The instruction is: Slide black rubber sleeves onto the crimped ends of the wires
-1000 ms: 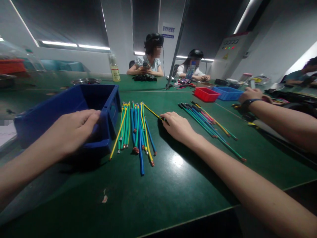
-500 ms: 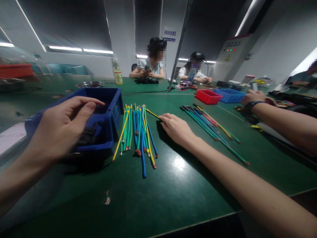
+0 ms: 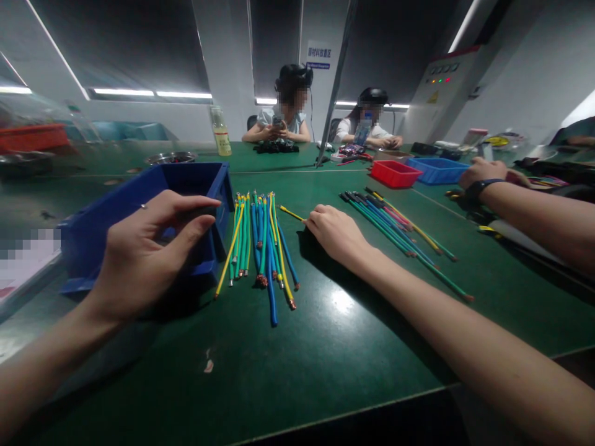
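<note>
My right hand [image 3: 337, 232] is closed with its fingertips on a thin yellow wire [image 3: 292, 214], which sticks out to the left just above the table. My left hand [image 3: 155, 244] is held over the near side of a dark blue bin [image 3: 225, 186]. Its thumb and forefinger are apart, and I see nothing between them. Between my hands lie green wires [image 3: 245, 241], blue wires [image 3: 273, 297] and yellow wires [image 3: 284, 279], several with bare copper ends. The bin's inside is partly hidden behind my left hand.
Farther right lies a second bunch of wires [image 3: 395, 226] with black ends. A red tray [image 3: 395, 175] and a blue tray [image 3: 439, 172] stand behind it. Another person's arm [image 3: 534, 214] reaches in from the right. Two people sit across the table, near a bottle [image 3: 222, 133].
My left hand has moved right across the bin, toward the wires, its thumb and forefinger still apart. My right hand keeps the yellow wire in nearly the same place. The view has shifted slightly.
</note>
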`<state>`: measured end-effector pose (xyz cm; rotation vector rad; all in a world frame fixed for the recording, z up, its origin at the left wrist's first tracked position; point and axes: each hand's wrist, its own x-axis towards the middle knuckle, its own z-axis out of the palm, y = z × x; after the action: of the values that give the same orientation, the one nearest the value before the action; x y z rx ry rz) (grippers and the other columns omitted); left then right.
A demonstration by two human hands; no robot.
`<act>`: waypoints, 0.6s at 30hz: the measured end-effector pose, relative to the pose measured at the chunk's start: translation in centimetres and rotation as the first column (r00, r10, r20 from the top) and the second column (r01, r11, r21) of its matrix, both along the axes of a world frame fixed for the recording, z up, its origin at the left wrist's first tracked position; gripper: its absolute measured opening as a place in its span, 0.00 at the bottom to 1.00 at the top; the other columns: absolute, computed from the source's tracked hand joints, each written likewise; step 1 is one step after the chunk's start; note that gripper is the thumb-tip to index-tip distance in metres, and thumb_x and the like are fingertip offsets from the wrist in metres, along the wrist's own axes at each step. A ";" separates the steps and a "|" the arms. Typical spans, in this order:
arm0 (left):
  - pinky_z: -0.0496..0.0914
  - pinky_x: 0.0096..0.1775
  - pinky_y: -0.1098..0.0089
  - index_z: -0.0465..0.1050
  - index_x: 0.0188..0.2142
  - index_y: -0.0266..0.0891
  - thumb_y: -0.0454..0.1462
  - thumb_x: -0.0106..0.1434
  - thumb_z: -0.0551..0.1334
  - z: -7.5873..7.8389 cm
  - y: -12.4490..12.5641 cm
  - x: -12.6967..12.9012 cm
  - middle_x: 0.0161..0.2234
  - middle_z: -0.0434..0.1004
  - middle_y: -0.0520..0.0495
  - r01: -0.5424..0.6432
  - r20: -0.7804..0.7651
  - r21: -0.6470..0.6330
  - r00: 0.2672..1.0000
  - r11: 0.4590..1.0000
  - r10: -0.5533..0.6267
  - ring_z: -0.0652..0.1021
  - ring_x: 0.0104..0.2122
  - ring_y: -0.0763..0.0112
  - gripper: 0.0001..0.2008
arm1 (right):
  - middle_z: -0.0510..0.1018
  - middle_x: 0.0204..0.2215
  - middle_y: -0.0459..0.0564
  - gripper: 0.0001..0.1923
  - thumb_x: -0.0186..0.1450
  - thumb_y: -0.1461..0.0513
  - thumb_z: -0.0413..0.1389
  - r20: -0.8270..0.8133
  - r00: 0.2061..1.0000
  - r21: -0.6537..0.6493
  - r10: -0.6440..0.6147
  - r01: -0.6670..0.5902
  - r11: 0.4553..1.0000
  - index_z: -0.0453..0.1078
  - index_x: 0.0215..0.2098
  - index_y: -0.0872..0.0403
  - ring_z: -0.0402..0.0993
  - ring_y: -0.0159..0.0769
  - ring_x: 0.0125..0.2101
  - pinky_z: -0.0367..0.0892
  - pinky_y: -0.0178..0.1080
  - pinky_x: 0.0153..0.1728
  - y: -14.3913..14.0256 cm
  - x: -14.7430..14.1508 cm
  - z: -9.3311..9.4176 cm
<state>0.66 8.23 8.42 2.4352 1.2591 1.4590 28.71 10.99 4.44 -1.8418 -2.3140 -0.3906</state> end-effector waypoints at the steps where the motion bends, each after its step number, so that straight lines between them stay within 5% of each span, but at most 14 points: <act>1: 0.65 0.35 0.74 0.74 0.43 0.45 0.41 0.61 0.62 0.0 0.0 0.0 0.37 0.75 0.55 0.006 -0.012 0.020 1.000 1.000 -0.005 0.74 0.34 0.75 0.11 | 0.73 0.39 0.54 0.17 0.72 0.58 0.43 0.000 1.000 0.002 -0.010 0.010 1.000 0.71 0.39 0.56 0.69 0.40 0.41 0.62 0.37 0.38 0.0 0.1 0.0; 12: 0.66 0.37 0.71 0.72 0.47 0.42 0.36 0.62 0.62 0.2 -0.2 0.2 0.38 0.74 0.51 0.065 -0.102 0.094 0.993 0.993 -0.055 0.74 0.36 0.72 0.13 | 0.76 0.35 0.56 0.13 0.68 0.63 0.46 -0.029 0.999 -0.029 -0.034 0.033 0.999 0.71 0.32 0.57 0.72 0.41 0.38 0.59 0.36 0.32 -0.6 -0.1 0.5; 18: 0.67 0.40 0.68 0.72 0.46 0.41 0.35 0.62 0.61 0.1 -0.2 0.2 0.39 0.73 0.49 0.055 -0.142 0.119 0.989 0.991 -0.038 0.73 0.39 0.69 0.12 | 0.77 0.35 0.53 0.09 0.69 0.64 0.45 -0.159 0.987 0.059 -0.025 0.034 0.998 0.65 0.43 0.57 0.72 0.36 0.35 0.59 0.35 0.33 -0.8 0.5 1.0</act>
<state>0.81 8.00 8.57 2.6696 1.1588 1.4174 29.17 10.19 5.43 -1.8098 -2.1487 -0.3045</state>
